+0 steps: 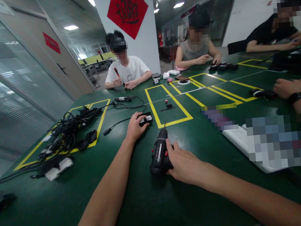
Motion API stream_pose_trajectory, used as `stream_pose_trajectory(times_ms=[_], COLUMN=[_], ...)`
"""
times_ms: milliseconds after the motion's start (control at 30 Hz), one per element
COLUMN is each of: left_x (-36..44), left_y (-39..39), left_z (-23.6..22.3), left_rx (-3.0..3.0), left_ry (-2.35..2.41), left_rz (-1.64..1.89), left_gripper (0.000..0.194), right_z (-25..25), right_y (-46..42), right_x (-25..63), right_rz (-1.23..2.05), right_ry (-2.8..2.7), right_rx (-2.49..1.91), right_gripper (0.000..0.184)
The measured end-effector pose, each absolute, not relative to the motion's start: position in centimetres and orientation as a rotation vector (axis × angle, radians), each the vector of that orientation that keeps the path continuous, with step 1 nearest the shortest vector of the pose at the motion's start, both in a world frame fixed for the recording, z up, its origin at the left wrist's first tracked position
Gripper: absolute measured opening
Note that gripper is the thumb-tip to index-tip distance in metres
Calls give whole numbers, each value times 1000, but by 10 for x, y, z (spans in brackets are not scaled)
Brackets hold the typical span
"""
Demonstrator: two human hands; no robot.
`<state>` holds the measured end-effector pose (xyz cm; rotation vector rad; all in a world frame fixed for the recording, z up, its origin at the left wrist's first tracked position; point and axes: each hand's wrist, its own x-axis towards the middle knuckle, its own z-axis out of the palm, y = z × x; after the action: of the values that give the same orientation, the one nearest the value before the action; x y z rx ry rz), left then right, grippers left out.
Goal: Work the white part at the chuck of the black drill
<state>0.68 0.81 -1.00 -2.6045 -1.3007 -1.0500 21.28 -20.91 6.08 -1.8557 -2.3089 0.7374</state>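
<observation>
My right hand [184, 161] is closed around the grip of a black cordless drill [160, 154]. The drill lies low over the green table, its thin bit pointing away from me. My left hand [137, 126] curls over a small black box with a white label [148, 119], thumb and fingers on its edges. From near this box a black cable runs left to a connector [107, 131] on the table. Just beyond, inside a yellow taped rectangle [172, 122], lie a small black part [169, 106] and a tiny red-and-white piece [166, 101].
A heap of black cables and adapters [72, 129] covers the left side, with a white-and-black adapter [59, 168] nearer me. At right is a white tray-like object [245, 146], partly blurred out. Several co-workers sit around the table; one holds a screwdriver [116, 72].
</observation>
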Motion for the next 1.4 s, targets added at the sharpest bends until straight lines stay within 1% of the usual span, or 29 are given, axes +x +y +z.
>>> stream_pose_trajectory(times_ms=[100, 133, 167, 233, 300, 367, 500, 533, 567, 600, 667, 733, 767, 800, 833, 933, 1000, 1167, 1300, 1400], left_x=[10, 12, 14, 19, 24, 29, 39, 40, 41, 41, 38, 30, 24, 19, 13, 2, -1, 2, 0, -4], left_y=[3, 0, -3, -9, -15, -20, -29, -30, -32, -32, -30, -22, -17, -12, -6, 8, 11, 12, 16, 19], left_z=[-6, -3, -1, 4, 9, 12, 15, 16, 17, 17, 17, 14, 11, 7, 2, -10, -15, -13, -12, -12], left_rx=[-2563, -2553, -2544, -2537, -2538, -2558, -2682, -2709, -2729, -2744, -2747, -2687, -2637, -2589, -2556, -2552, -2579, -2673, -2682, -2574], left_ry=[-1255, -1230, -1200, -1121, -1035, -954, -878, -899, -930, -965, -1040, -1142, -1209, -1282, -1354, -1513, -1526, -1488, -1629, -1767], left_rz=[-1116, -1135, -1150, -1171, -1187, -1185, -1050, -1011, -975, -943, -904, -916, -932, -944, -947, -970, -1037, -1205, -1271, -1279], left_gripper=[39, 39, 39, 40, 41, 41, 38, 36, 36, 38, 52, 69, 73, 72, 67, 45, 39, 40, 42, 43], right_z=[69, 72, 75, 79, 78, 73, 56, 52, 48, 45, 39, 36, 35, 34, 34, 30, 27, 25, 31, 34], right_y=[-209, -206, -200, -178, -147, -113, -61, -54, -48, -43, -35, -28, -24, -20, -17, -12, -12, -13, -13, -17], right_x=[222, 225, 228, 232, 229, 220, 191, 185, 180, 177, 177, 183, 187, 191, 195, 197, 194, 191, 196, 204], right_rz=[860, 898, 864, 645, 553, 667, 1044, 1139, 1160, 1121, 959, 735, 697, 651, 563, 381, 285, 115, 160, 267], right_ry=[-2345, -2353, -2323, -2115, -1874, -1708, -1379, -1338, -1316, -1306, -1375, -1550, -1584, -1634, -1760, -2143, -2316, -2301, -2193, -1960], right_rx=[-1767, -1725, -1722, -1762, -1640, -1436, -1316, -1295, -1300, -1331, -1378, -1399, -1394, -1394, -1417, -1443, -1436, -1470, -1361, -1318], right_gripper=[104, 101, 95, 80, 67, 60, 49, 50, 52, 53, 51, 44, 38, 33, 31, 34, 37, 29, 27, 31])
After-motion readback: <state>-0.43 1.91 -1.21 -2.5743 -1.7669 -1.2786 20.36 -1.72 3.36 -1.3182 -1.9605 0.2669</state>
